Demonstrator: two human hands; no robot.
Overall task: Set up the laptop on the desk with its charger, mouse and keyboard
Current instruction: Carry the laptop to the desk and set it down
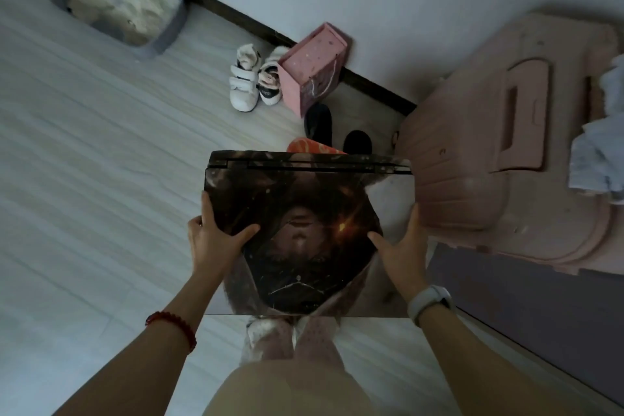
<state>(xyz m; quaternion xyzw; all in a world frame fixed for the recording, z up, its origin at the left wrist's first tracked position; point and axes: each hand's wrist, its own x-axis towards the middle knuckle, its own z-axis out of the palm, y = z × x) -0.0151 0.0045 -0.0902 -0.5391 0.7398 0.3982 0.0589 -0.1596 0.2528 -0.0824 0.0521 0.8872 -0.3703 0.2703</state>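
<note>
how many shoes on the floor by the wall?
4: two white shoes left of the pink bag, two black shoes just beyond the laptop, which may hide more.

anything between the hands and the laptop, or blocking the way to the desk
Nothing sits between them: the left hand and right hand already grip the closed laptop by its side edges, thumbs on the lid. No desk is in view, so the route there cannot be judged. A pink suitcase stands close on the right.
</note>
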